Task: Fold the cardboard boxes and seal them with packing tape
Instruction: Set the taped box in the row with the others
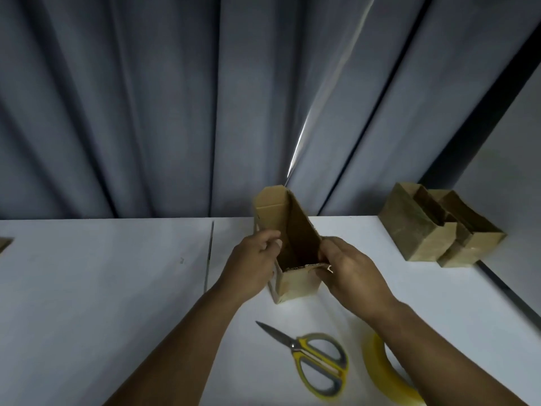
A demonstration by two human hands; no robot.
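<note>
Head view, from just behind the person's shoulders: a white desk (pixel 102 288) runs up to a grey curtain (pixel 146 98) along its far edge. Mid-desk stands the cardboard box (pixel 297 284), upright with its base down at the desk, mouth open at the top, and one tall flap sticking up on the far side against the curtain. The left hand (pixel 251 259) grips the box's left wall, fingers curled over the rim. The right hand (pixel 351 271) grasps the right wall, thumb at the ragged near edge.

Near the person, just right of centre, lie yellow-handled scissors (pixel 316 361), blades together and pointing far-left. Beside them, on the right, is a roll of packing tape (pixel 380 370), partly hidden by the right forearm and cut off by the frame. Two boxes (pixel 433 230) sit touching each other at the far right corner, close to the desk's slanting right edge.

A thin seam (pixel 209 253) crosses the desk left of the hands; the widest stretch of white surface lies beyond it. A brown scrap (pixel 5 244) shows at the left frame edge.
</note>
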